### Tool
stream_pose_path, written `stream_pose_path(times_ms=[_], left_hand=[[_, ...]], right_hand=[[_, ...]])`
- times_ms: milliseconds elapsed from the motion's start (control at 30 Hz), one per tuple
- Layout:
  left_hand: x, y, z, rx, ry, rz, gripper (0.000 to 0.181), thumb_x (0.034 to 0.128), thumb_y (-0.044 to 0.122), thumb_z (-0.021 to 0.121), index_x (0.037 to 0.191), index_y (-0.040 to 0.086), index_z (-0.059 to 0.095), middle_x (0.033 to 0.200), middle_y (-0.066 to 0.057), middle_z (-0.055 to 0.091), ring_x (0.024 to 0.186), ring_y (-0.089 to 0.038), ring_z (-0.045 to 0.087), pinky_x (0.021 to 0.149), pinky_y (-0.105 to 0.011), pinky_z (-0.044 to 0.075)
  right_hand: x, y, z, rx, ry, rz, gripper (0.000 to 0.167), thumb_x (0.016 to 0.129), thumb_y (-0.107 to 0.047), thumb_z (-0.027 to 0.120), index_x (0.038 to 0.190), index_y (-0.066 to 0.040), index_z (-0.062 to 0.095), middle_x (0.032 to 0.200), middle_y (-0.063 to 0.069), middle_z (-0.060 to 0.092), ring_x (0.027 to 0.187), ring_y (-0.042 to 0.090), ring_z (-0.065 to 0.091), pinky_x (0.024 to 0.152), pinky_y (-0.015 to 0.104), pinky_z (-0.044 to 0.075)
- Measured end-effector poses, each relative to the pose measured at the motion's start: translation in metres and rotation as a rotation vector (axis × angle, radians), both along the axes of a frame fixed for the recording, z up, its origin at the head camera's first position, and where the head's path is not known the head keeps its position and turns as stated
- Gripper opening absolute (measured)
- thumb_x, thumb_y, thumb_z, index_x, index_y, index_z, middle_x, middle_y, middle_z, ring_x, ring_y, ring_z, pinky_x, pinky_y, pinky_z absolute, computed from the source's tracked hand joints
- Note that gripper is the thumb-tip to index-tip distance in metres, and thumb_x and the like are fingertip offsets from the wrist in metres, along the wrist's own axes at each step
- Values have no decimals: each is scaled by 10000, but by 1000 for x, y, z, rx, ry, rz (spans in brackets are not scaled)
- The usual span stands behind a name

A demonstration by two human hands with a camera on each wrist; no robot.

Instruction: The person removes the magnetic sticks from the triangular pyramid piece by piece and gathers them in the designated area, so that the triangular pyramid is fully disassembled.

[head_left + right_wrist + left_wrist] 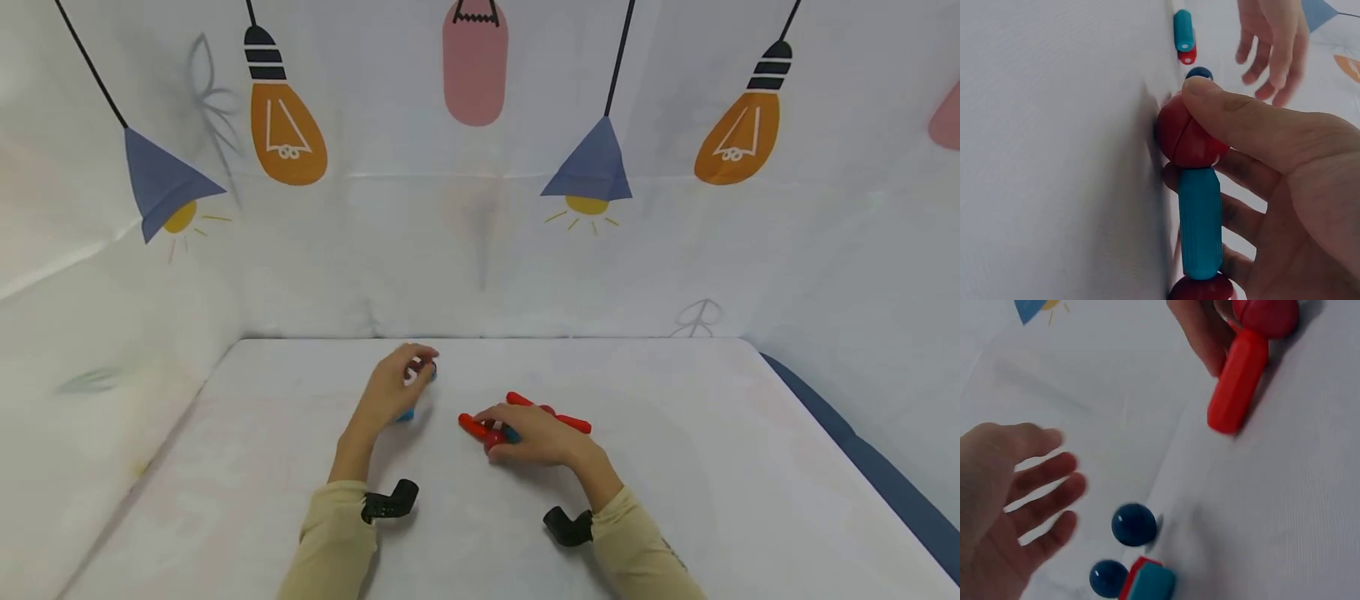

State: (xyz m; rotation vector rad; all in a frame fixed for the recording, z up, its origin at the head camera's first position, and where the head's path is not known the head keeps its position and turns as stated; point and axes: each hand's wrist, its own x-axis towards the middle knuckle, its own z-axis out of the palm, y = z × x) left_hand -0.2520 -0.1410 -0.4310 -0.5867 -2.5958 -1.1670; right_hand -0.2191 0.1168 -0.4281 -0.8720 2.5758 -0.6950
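Gripping red ball [1191,134], right hand [536,437]; left hand [384,393] loose-fingered; teal rod [1200,222] whole only in right wrist view

White table [712,500], lower half of head view. Upon it: two red rods [574,424], red ball [547,409] between, right of centre; blue rod [406,415], left of centre; two dark-blue balls [1134,525], bottom of left-wrist view.

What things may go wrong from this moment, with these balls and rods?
The dark blue balls near the left hand are round, so they might roll away if its fingers brush them. The right hand holds a red ball that meets a teal rod only at the rod's end, so this joint could perhaps separate if twisted.
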Motion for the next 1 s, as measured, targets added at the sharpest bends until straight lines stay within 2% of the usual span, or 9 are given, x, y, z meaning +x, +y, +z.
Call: stream_pose_path(times_ms=[133, 167, 233, 400, 533, 667, 767, 900, 1000], left_hand=[[8, 24, 0, -126, -148, -345, 257, 910, 151, 615, 1158, 88, 601, 1088, -58, 641, 979, -189, 590, 853, -377, 504], [9, 29, -3, -149, -187, -397, 261, 903, 147, 624, 1157, 96, 598, 1091, -50, 643, 985, -181, 588, 864, -355, 502], [11, 36, -8, -181, -230, -452, 264, 886, 129, 645, 1144, 102, 600, 1049, -31, 646, 963, -166, 587, 857, -314, 503], [11, 37, -13, -221, -284, -411, 281, 842, 117, 701, 1111, 131, 621, 950, 20, 643, 892, -125, 577, 809, -273, 498], [7, 33, -7, -230, -345, -398, 233, 824, 151, 727, 1044, 165, 652, 916, 56, 646, 867, -104, 578, 777, -259, 492], [5, 30, 0, -224, -397, -403, 166, 818, 155, 731, 974, 170, 676, 874, 65, 648, 811, -92, 583, 733, -238, 493], [7, 28, 4, -228, -409, -431, 146, 822, 148, 727, 962, 163, 689, 845, 64, 649, 769, -79, 578, 706, -221, 491], [11, 24, 11, -239, -401, -482, 125, 827, 152, 723, 948, 174, 702, 843, 82, 661, 761, -61, 578, 713, -207, 492], [12, 17, 16, -243, -372, -462, 117, 829, 162, 722, 939, 195, 701, 860, 106, 664, 784, -49, 586, 732, -210, 491]], right_hand=[[-1, 1, 1, -8, 18, 11, 466, 872, -338, 666, 1311, -248, 534, 1189, -90, 593, 1008, 73, 525, 909, 358, 470], [-1, 1, 1, -10, 18, 10, 462, 874, -339, 663, 1309, -246, 536, 1204, -89, 590, 1012, 75, 526, 912, 362, 468], [-2, 1, 0, -20, 19, 4, 449, 877, -335, 661, 1298, -232, 543, 1218, -87, 585, 1021, 82, 528, 910, 358, 469], [-3, 0, -5, -49, 65, -37, 371, 879, -301, 664, 1221, -185, 577, 1108, -82, 599, 986, 99, 542, 862, 323, 481], [-5, -1, -6, -61, 113, -67, 324, 885, -269, 661, 1182, -161, 587, 1059, -64, 608, 942, 98, 547, 854, 327, 483], [-6, -3, -3, -63, 105, -74, 326, 888, -268, 657, 1184, -151, 587, 1069, -52, 610, 939, 95, 544, 863, 333, 484], [-6, -4, -3, -58, 102, -59, 329, 888, -265, 657, 1187, -146, 587, 1068, -51, 609, 936, 94, 541, 860, 327, 485], [-6, -6, -3, -27, 115, -91, 329, 891, -263, 654, 1188, -146, 575, 1044, -53, 597, 926, 106, 537, 828, 320, 481], [-5, -5, -3, -12, 110, -127, 344, 891, -268, 653, 1200, -144, 566, 1040, -46, 592, 930, 114, 534, 823, 322, 479]])
